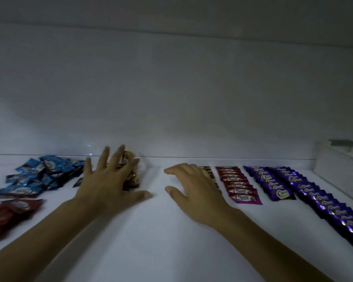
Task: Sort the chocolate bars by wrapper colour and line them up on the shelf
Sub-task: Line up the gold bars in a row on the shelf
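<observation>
My left hand [108, 180] hovers with fingers spread over a loose heap of gold-brown bars [131, 174], mostly hiding it. My right hand [194, 186] lies flat, fingers apart, on a short row of dark brown bars [209, 173] that it largely covers. Right of it runs a neat row of maroon-pink bars [238, 184], then two rows of purple bars: a short one [270, 182] and a long one [324, 202] reaching the right edge. A loose pile of blue bars [39, 176] sits at the left, with red bars [6, 216] in front of it.
The white shelf [161, 231] has bare surface in the middle and front, between my forearms. Its back wall [171, 98] rises straight behind the bars. A white perforated container [342, 161] stands at the far right against the wall.
</observation>
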`<action>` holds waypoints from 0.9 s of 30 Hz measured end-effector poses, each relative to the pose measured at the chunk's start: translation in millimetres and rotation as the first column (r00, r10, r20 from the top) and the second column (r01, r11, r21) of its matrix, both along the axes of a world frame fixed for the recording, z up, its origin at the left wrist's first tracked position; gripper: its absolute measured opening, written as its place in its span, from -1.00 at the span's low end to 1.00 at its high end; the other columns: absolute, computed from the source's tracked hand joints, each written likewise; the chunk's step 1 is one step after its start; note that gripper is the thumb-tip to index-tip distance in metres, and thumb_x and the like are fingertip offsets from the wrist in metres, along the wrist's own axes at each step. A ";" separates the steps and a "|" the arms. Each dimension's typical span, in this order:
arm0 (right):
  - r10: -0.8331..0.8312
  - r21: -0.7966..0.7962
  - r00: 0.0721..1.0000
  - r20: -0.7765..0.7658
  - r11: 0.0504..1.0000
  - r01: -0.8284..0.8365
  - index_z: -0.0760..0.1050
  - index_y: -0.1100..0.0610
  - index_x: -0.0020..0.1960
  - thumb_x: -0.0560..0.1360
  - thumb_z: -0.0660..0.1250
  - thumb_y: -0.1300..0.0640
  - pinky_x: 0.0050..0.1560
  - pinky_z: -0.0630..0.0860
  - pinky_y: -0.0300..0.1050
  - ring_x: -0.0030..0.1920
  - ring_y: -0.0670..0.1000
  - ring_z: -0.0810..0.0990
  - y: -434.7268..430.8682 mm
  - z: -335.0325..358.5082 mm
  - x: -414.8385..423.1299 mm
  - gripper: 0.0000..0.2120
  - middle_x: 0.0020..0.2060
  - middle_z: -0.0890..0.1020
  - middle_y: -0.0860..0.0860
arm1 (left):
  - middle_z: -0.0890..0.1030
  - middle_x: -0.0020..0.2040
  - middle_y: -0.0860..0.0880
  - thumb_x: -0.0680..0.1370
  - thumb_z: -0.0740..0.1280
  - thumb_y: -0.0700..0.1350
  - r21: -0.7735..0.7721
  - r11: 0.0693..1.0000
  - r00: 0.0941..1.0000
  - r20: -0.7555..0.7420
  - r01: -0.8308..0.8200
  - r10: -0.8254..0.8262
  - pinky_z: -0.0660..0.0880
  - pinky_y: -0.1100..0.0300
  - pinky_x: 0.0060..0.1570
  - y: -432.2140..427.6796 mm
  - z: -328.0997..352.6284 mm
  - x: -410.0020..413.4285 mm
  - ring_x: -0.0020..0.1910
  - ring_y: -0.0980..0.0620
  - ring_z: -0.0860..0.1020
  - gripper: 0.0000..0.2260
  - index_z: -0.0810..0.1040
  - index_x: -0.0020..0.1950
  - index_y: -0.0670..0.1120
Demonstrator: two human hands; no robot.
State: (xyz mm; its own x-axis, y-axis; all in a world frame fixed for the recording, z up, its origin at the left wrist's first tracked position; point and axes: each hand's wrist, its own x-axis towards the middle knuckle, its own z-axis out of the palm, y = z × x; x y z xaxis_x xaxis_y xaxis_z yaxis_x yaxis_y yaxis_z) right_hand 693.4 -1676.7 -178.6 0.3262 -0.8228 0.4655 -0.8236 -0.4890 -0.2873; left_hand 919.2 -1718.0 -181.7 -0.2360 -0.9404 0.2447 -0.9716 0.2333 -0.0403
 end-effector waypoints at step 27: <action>0.133 0.009 0.987 -0.090 0.991 -0.133 0.47 -0.05 0.28 0.56 0.16 -0.16 0.30 0.12 -0.22 0.21 -0.13 0.42 3.4 -8.5 26.7 -0.63 0.18 0.52 -0.17 | 0.52 0.01 -0.10 0.64 0.02 0.13 -0.102 0.989 0.985 0.142 0.108 -0.093 0.44 0.08 -0.19 -58.2 32.2 32.4 -0.09 -0.14 0.55 -0.65 0.36 0.31 -0.02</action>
State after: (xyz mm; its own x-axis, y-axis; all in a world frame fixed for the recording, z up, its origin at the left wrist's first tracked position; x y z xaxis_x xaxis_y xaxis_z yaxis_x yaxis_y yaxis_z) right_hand 720.1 -1673.3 -187.1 0.4734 -0.7705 0.4268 -0.7737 -0.5954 -0.2166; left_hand 951.6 -1776.3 -149.6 -0.3665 -0.8795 0.3036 -0.9269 0.3166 -0.2017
